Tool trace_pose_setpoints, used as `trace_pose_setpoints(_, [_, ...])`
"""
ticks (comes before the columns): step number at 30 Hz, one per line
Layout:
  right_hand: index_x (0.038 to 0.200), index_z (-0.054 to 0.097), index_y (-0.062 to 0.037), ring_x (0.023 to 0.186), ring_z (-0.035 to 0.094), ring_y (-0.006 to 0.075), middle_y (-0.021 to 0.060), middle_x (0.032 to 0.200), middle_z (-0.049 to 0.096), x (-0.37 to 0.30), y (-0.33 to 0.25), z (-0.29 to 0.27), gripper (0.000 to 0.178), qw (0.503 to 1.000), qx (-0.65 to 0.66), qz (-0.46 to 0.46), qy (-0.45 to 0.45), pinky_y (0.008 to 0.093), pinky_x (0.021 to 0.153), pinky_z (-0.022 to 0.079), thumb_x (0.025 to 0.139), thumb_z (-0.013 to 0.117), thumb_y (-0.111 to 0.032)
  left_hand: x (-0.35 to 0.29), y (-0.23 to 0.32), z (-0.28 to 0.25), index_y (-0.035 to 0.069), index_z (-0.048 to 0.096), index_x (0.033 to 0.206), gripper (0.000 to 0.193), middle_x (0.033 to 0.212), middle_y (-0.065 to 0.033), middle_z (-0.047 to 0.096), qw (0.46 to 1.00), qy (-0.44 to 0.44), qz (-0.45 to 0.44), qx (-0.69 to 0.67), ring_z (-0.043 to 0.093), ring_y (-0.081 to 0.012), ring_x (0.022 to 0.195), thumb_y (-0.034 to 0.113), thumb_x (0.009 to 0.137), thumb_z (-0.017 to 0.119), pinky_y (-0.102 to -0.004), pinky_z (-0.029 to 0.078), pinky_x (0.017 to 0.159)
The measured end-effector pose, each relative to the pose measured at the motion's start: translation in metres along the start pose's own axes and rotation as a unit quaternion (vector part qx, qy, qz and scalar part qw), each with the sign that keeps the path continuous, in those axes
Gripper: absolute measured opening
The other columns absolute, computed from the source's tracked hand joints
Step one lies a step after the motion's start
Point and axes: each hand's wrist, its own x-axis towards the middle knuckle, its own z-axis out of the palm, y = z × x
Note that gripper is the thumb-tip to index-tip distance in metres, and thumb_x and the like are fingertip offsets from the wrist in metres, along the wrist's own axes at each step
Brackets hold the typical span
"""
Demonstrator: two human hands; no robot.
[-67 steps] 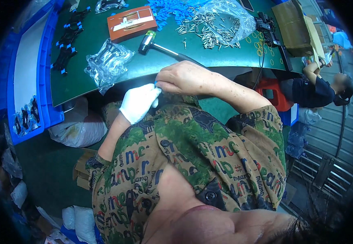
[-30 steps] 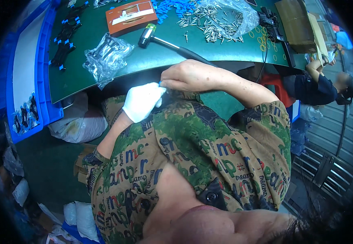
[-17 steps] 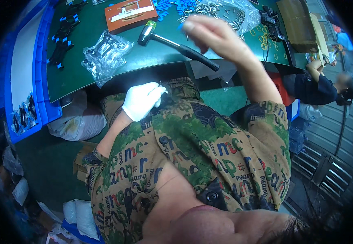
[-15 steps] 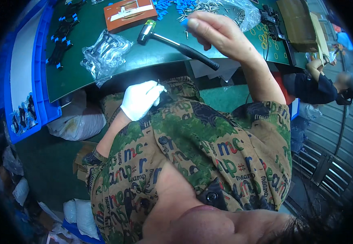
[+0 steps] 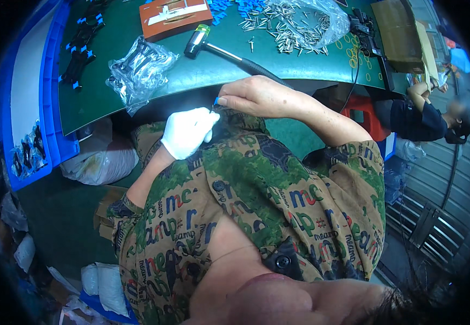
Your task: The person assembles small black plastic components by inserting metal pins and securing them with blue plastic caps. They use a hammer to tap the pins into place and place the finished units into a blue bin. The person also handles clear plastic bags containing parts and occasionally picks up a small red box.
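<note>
Head view: a blue crate point(image 5: 56, 154) holds bagged black parts point(image 5: 29, 151); the gloved left hand point(image 5: 185, 132) pinches a thin part point(image 5: 212, 108), the right hand point(image 5: 248, 97) a blue piece point(image 5: 216, 101) just above; metal pins point(image 5: 300, 35) fill and surround a clear bag point(image 5: 329, 21). The right hand has returned from over the bench point(image 5: 202, 75).

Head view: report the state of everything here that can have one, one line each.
Left hand in white glove: fingers closed, grip mostly hidden.
Bare right hand: pinching a small blue piece.
Black-headed mallet with yellow-green end: lying on the green tabletop.
Crumpled clear plastic bag with dark parts: lying at the tabletop's edge.
Small silver metal pins: loose, scattered.
Brown cardboard box: flap open.
</note>
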Motion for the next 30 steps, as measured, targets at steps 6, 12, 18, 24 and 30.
trace_pose_setpoints(6, [0.102, 0.068, -0.0047, 0.08, 0.068, 0.0388, 0.0196, 0.082, 0.068, 0.004, 0.003, 0.011, 0.035, 1.0, 0.011, -0.019, 0.012, 0.0484, 0.075, 0.053, 0.105, 0.051, -0.035, -0.001, -0.014, -0.002, 0.003, 0.067, 0.091, 0.015, 0.069, -0.0049, 0.061, 0.976, 0.005, 0.145, 0.164, 0.06, -0.0156, 0.057, 0.014, 0.1, 0.061, -0.031, 0.045, 0.051])
trace_pose_setpoints(12, [0.107, 0.067, -0.0014, 0.089, 0.066, 0.037, 0.0192, 0.092, 0.067, 0.007, 0.002, 0.008, 0.036, 0.999, 0.011, 0.021, -0.025, 0.0451, 0.079, 0.052, 0.106, 0.051, -0.034, -0.004, -0.017, -0.003, 0.003, 0.067, 0.092, 0.014, 0.07, -0.0048, 0.062, 0.988, 0.047, 0.133, 0.066, 0.06, -0.0167, 0.057, 0.015, 0.099, 0.061, -0.0299, 0.047, 0.055])
trace_pose_setpoints(18, [0.107, 0.067, -0.0008, 0.088, 0.066, 0.0373, 0.0195, 0.09, 0.067, 0.007, 0.002, 0.009, 0.036, 1.0, 0.015, 0.008, -0.018, 0.0455, 0.079, 0.051, 0.107, 0.05, -0.033, -0.002, 0.003, -0.005, 0.001, 0.065, 0.085, 0.026, 0.062, -0.0034, 0.062, 0.998, 0.014, -0.044, -0.039, 0.059, -0.0104, 0.057, 0.02, 0.102, 0.06, -0.0282, 0.045, 0.057])
trace_pose_setpoints(24, [0.107, 0.066, -0.0003, 0.088, 0.065, 0.038, 0.0196, 0.09, 0.067, 0.009, 0.003, 0.009, 0.036, 1.0, 0.017, 0.005, -0.016, 0.046, 0.079, 0.051, 0.107, 0.05, -0.033, -0.004, -0.005, -0.004, 0.001, 0.065, 0.084, 0.025, 0.064, -0.0034, 0.062, 0.999, 0.022, 0.001, -0.039, 0.058, -0.0101, 0.057, 0.017, 0.102, 0.06, -0.0276, 0.044, 0.055])
trace_pose_setpoints(30, [0.106, 0.066, -0.0004, 0.087, 0.065, 0.0384, 0.0198, 0.09, 0.067, 0.012, -0.004, 0.007, 0.034, 1.0, 0.019, -0.003, -0.012, 0.0459, 0.078, 0.051, 0.106, 0.052, -0.031, -0.003, -0.007, -0.004, 0.0, 0.066, 0.085, 0.024, 0.063, -0.0038, 0.062, 0.999, 0.019, 0.043, 0.01, 0.058, -0.0113, 0.055, 0.015, 0.102, 0.06, -0.0289, 0.044, 0.053])
